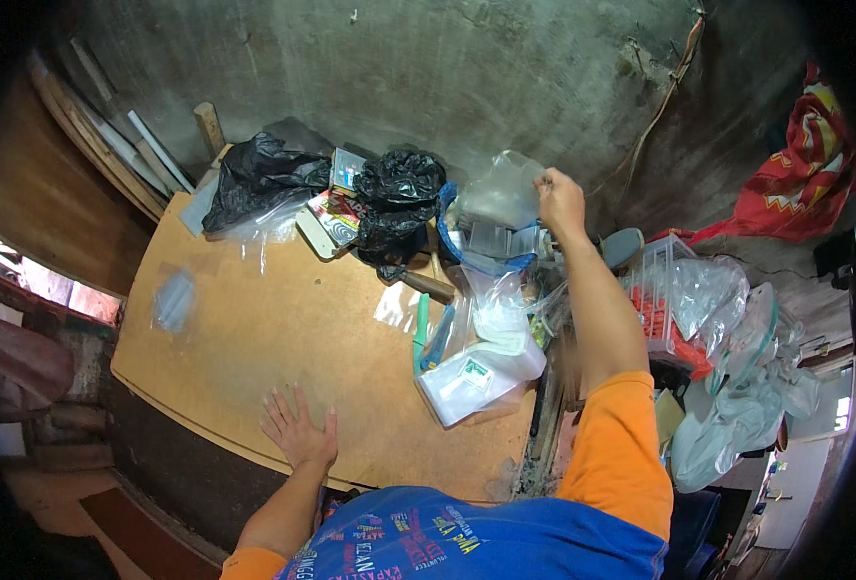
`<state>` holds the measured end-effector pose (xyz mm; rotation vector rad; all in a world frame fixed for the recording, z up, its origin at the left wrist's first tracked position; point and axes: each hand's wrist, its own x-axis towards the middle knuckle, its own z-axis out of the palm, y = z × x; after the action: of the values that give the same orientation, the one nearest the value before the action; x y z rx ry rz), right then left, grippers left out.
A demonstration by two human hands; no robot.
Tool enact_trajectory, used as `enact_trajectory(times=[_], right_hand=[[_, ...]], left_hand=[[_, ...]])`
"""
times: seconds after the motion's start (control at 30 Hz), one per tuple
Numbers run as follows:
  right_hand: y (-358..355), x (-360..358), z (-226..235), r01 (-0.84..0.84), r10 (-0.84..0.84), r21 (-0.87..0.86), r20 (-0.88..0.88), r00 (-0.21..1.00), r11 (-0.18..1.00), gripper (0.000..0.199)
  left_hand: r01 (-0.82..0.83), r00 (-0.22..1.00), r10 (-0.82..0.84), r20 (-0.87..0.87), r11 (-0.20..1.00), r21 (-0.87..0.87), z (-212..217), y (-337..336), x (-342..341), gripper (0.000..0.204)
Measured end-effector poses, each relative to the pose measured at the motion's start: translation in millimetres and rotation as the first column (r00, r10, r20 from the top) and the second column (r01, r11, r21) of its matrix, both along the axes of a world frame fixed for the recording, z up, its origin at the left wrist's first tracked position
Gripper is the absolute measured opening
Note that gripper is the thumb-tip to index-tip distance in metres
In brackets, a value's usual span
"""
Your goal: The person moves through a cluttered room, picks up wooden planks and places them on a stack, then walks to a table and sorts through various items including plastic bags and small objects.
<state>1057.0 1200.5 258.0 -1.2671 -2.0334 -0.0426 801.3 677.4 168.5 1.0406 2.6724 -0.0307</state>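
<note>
My left hand (300, 430) lies flat with fingers spread on the wooden tabletop (254, 329), close to its front edge. At the back right my right hand (560, 203) is closed on the edge of a clear plastic bag (505, 188). The bag is raised over a blue-rimmed container (444, 232) that holds more clear plastic. In front of that container is a stack of clear plastic bags (481, 379) with a small green-and-white label. Beside the stack lies a green-handled tool (420, 329), its other end partly covered, along with a dark blue item (438, 338).
Black plastic bags (264, 179) and small boxes (331, 222) line the back of the table by the wall. To the right are a clear crate (655, 290) with red contents and bulging plastic bags (727, 430). A red patterned cloth (795, 184) hangs at the far right.
</note>
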Motion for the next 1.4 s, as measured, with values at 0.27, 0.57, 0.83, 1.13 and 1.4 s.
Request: enact_trajectory(times=[0.27, 0.57, 0.83, 1.13, 1.4], right_hand=[[-16, -22, 77, 0.064, -0.064, 0.000, -0.053, 0.997, 0.998, 0.013], [-5, -1, 91, 0.087, -0.077, 0.104, -0.094, 0.993, 0.991, 0.017], [-12, -8, 83, 0.085, -0.080, 0.019, -0.170, 0.982, 0.996, 0.018], [-103, -13, -8, -0.010, -0.016, -0.144, -0.173, 0.985, 0.989, 0.018], [-207, -33, -52, -0.222, 0.152, -0.282, -0.249, 0.957, 0.933, 0.047]], left_hand=[[-0.013, 1.000, 0.013, -0.023, 1.000, -0.014, -5, -2, 1, 0.081], [-0.013, 1.000, 0.013, -0.005, 1.000, -0.018, -4, 1, 2, 0.082], [-0.019, 1.000, 0.018, -0.005, 1.000, -0.016, 0, 2, 3, 0.083], [-0.018, 1.000, 0.018, -0.009, 1.000, -0.018, 5, 7, 9, 0.081], [0.032, 0.994, -0.028, -0.110, 0.999, 0.036, -3, 2, 13, 0.077]])
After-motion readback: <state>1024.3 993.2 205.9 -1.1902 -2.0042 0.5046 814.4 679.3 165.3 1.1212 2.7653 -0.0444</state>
